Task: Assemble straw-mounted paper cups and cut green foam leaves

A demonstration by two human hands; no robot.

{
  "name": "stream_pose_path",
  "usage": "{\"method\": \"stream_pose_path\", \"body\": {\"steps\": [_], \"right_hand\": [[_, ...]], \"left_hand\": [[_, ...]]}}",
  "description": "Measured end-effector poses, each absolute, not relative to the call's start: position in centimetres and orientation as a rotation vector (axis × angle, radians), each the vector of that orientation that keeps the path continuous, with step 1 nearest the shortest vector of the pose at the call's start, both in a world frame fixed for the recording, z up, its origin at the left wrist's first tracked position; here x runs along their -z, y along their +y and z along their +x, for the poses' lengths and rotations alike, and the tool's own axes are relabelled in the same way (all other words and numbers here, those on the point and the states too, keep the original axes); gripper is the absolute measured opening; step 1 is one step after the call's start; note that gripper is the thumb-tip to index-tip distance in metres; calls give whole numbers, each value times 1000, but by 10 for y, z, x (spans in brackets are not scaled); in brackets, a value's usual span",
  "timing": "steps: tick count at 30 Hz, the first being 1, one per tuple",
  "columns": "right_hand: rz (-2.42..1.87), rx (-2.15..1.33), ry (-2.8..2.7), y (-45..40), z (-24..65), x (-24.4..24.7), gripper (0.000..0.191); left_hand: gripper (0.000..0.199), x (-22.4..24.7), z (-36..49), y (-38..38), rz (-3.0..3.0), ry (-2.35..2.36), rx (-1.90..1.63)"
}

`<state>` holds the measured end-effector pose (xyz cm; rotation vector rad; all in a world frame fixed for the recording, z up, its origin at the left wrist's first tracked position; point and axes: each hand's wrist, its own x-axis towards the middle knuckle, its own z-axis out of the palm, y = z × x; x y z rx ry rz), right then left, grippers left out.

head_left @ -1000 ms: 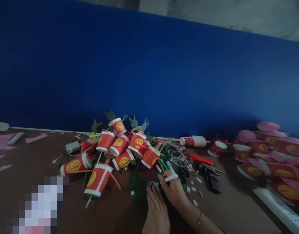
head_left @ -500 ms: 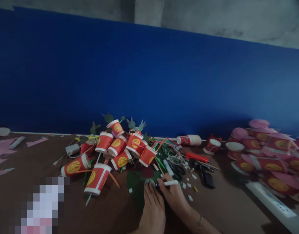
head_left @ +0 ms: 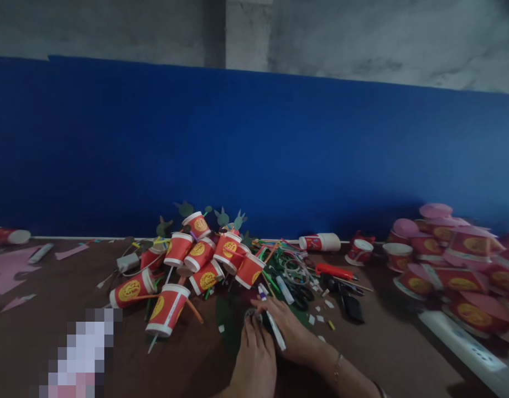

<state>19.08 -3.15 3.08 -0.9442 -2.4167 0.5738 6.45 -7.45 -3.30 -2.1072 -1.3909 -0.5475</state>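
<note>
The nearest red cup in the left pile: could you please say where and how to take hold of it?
I'd probably grip the red cup around its middle, from above on the near side: it leans, its round wall faces us, more cups crowd behind, and a white straw sticks out below.

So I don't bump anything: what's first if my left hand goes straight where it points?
Past the round piece partly under it, your left hand would probably meet your right hand, whose fingertips look just ahead. A tilted red cup follows. Depth is unclear; they may sit higher.
</note>
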Motion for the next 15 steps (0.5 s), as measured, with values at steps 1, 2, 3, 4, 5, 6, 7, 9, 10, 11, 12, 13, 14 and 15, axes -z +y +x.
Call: {"method": "stream_pose_path", "body": {"steps": [1,2,3,4,5,6,7,9,10,11,12,13,14,15], "right_hand": [[-951,-577,-2416,-30,189,-29,50],[-955,-581,-2409,-28,186,-27,47],[-951,-583,-2401,-26,185,-24,45],[-947,-582,-2393,-24,184,-22,42],[-945,-579,-2388,-23,183,-19,40],[-949,-576,-2383,-22,182,-17,39],[-961,-574,-2380,-22,182,-16,39],[-989,-576,-2378,-23,182,-18,39],[-1005,-578,-2374,-24,182,-20,39],[-1021,-579,-2367,-25,182,-22,39],[-1036,-581,-2357,-26,181,-25,41],[-1048,-585,-2349,-27,181,-27,42],[-1059,-595,-2341,-28,181,-29,44],[-1072,-608,-2333,-28,180,-30,45]], "left_hand": [[35,35,63,-74,-2128,-1396,536],[36,38,62,-73,-2157,-1399,521],[38,40,61,-73,-2190,-1408,499],[39,41,60,-72,-2233,-1424,469],[41,40,58,-72,-2288,-1443,431],[42,37,56,-72,-2352,-1464,391],[42,31,53,-72,-2429,-1482,346],[47,12,44,-69,-2613,-1494,286],[44,-1,38,-65,-2702,-1504,269],[37,-15,32,-60,-2780,-1511,255],[33,-30,26,-53,-2819,-1549,274],[29,-45,21,-45,-2829,-1622,286],[27,-57,17,-36,-2826,-1734,250],[26,-68,14,-26,-2882,-1814,135]]}}
